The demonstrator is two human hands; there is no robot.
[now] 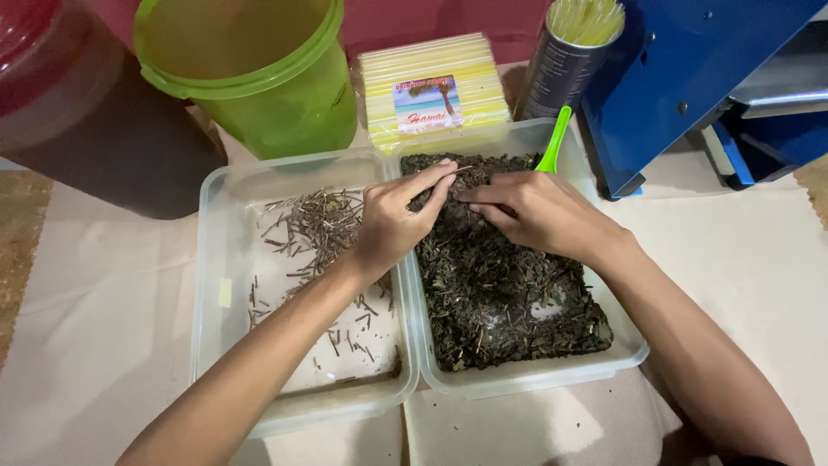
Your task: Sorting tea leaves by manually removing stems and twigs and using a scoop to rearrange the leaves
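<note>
Near edge: two clear plastic trays sit side by side, touching along their inner walls, their front rims close to the table's [103, 345] near edge, which is covered in pale paper.
Left tray [226, 194]: mostly bare floor, with a loose pile of thin pale stems [317, 226] toward its far right corner and stray bits scattered nearer.
Right tray [623, 352]: nearly filled with dark dried leaves [500, 298]; a small bare patch shows near its right wall.
Left hand [395, 223]: reaches across the shared wall from the left tray, thumb and forefinger pressed together on one thin stem [461, 169] just above the leaves at the far end of the right tray.
Stem axis: it runs roughly left to right, its free tip pointing right and slightly away.
Right hand [543, 211]: rests on the leaves at the far end of the right tray, fingers held close together and pointing left, tips near the left fingertips.
Green handle [555, 138]: rises from the leaves behind the right hand, leaning right and away.
Open room: bare paper to the left and right of the trays.
Far edge: crowded; a green bucket [259, 78], a pack of yellow straws [431, 86], a cup of straws [569, 56] and a blue machine [690, 78] stand just behind the trays.
</note>
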